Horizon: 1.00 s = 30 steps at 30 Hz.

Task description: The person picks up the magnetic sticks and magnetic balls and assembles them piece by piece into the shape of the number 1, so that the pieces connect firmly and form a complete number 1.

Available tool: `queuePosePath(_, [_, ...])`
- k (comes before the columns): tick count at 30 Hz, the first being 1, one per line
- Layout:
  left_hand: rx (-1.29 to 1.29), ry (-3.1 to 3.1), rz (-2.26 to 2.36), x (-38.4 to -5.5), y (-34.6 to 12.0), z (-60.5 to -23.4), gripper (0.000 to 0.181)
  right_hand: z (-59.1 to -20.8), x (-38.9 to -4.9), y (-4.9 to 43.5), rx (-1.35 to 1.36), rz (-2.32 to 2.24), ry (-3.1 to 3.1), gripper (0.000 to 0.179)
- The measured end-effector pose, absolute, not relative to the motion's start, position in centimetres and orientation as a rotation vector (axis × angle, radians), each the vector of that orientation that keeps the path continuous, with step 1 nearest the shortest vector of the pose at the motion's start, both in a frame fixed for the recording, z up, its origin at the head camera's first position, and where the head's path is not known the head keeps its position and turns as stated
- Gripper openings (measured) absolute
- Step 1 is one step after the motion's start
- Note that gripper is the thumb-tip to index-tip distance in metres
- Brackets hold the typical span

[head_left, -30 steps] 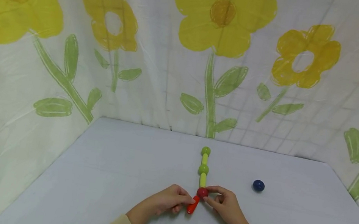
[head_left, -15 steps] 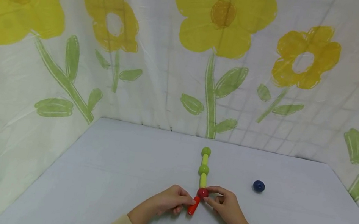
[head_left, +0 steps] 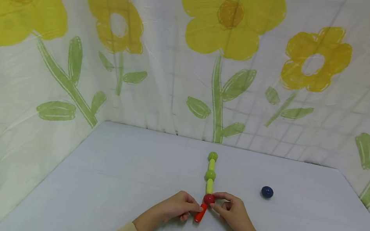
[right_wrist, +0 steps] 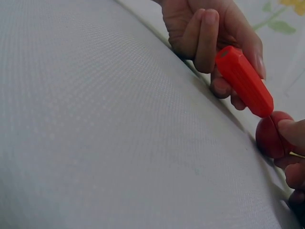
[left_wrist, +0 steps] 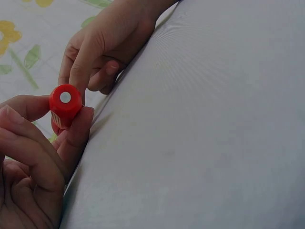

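Observation:
My left hand (head_left: 180, 207) pinches a red magnetic rod (head_left: 199, 215) between thumb and finger. The rod slants toward me, and its far end touches a dark red ball (head_left: 209, 199). That ball is held between the thumb and forefinger of my right hand (head_left: 233, 212). Beyond it runs a straight chain: a yellow-green rod (head_left: 209, 186), a green ball (head_left: 210, 175), another yellow-green rod (head_left: 211, 164) and a second green ball (head_left: 212, 156). In the left wrist view the red rod (left_wrist: 66, 107) shows a round silvery spot on its end. The right wrist view shows the red rod (right_wrist: 244, 81) meeting the ball (right_wrist: 270, 136).
A dark blue ball (head_left: 267, 192) lies alone to the right of the chain on the white table (head_left: 120, 169). Behind the table's far edge hangs a white curtain (head_left: 160, 88) with painted yellow flowers.
The near end of the red rod has swung very slightly to the right. Both hands keep their pinch, and the chain and blue ball stay put.

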<state>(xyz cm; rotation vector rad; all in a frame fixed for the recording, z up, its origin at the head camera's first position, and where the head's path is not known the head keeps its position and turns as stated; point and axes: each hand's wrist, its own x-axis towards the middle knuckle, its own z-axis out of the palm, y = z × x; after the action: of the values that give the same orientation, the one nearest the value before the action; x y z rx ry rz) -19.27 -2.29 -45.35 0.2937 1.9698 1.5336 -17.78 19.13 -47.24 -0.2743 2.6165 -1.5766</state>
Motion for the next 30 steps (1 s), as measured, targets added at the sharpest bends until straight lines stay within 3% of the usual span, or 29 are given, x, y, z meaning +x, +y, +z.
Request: queuePosePath(30, [0.276, 2.024, 1.509, -19.17, -2.1, -45.32, 0.013, -47.13, -17.58, 19.05, -0.301, -1.547, 2.62, 0.038])
